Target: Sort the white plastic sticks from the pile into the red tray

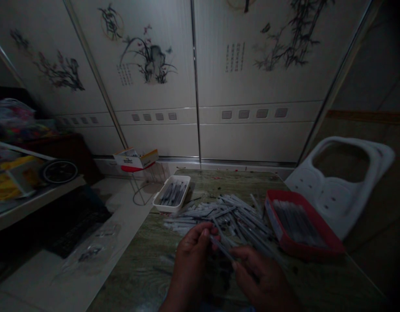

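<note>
My left hand (194,253) is closed, its thumb and fingers pinching the upper left end of a slim translucent pen tube (223,250). The lower right end of that tube is between the thumb and fingers of my right hand (260,273). The tube slants between both hands, low over the table. Just beyond them lies a loose pile of similar pale pen tubes (243,219). A white basket (161,208) with pens in it is at the pile's left. A red basket (304,252) filled with clear tubes stands at its right.
The table (135,260) has a greenish wood-like top. A white plastic chair (336,186) is behind its right side. Left of the table, an open box (135,161) sits on a red stool (140,168). A plastic bag (99,247) lies on the floor.
</note>
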`<state>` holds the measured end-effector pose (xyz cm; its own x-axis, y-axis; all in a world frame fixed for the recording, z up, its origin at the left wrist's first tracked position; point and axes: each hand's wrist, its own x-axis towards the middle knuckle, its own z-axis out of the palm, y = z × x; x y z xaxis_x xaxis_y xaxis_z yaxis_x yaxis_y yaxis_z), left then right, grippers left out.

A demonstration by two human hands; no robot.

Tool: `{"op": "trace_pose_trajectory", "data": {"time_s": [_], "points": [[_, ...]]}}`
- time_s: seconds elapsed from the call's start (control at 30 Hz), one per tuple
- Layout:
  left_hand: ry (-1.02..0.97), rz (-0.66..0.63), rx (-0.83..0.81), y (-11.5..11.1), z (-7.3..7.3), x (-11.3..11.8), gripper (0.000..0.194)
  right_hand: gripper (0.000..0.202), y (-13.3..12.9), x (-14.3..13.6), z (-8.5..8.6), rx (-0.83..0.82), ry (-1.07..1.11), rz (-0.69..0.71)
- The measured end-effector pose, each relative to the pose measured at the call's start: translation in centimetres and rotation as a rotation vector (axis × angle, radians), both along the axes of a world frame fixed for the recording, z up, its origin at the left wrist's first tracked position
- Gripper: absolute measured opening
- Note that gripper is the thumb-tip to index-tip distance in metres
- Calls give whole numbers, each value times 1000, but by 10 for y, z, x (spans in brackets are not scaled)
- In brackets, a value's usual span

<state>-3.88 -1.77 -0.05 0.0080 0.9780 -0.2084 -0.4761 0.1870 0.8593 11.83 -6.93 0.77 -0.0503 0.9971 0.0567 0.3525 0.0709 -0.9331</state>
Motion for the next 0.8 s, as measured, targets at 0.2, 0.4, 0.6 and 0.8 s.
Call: {"op": "trace_pose_trajectory", "data": {"time_s": [0.2,0.4,0.6,0.8], "points": [[32,-9,11,-1,0,1,38,32,-1,1,-1,-39,65,3],[21,15,22,1,-2,1,41,32,4,1,-2,-70,74,7],[28,58,-30,4,3,3,56,36,7,3,5,-85,23,44],[78,1,23,8,-8,6,43,32,8,6,12,-65,105,28]]}}
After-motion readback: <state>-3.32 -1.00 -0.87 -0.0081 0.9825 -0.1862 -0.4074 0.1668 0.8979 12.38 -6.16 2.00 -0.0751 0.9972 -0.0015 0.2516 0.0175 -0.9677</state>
